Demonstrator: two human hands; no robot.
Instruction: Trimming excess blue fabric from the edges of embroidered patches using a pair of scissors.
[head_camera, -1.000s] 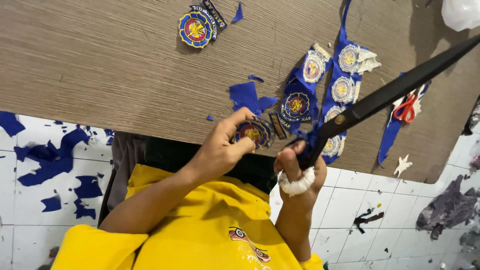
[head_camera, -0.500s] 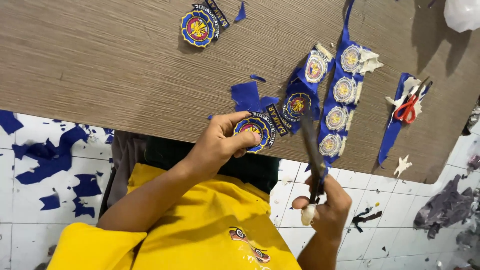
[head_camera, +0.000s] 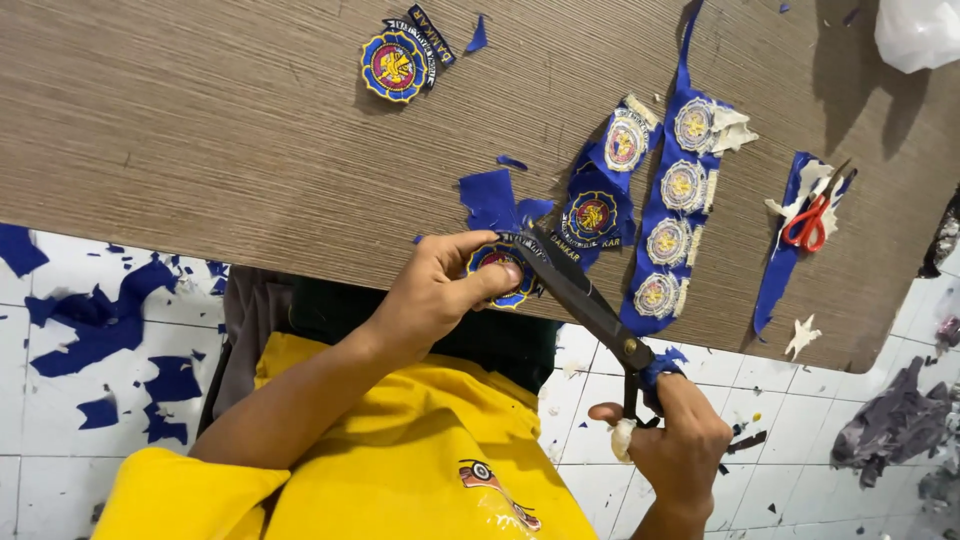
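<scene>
Half a second back the black scissors (head_camera: 585, 300) hung down over the floor in the right hand (head_camera: 680, 450); now their blades lie across to the round blue badge (head_camera: 503, 268), tips meeting its edge. That hand is closed through the handles, a white wrap on one finger. The left hand (head_camera: 435, 290) pinches the badge, thumb on top, just off the near edge of the wooden table (head_camera: 200, 150). Trimming the spare blue cloth off the badge looks to be the step in hand; I'd judge the next cut calls for turning the badge. A finished round badge (head_camera: 398, 65) lies at the far side, a blue strip of pale round badges (head_camera: 672, 215) runs along the right, and small red scissors (head_camera: 808, 222) rest beyond it.
</scene>
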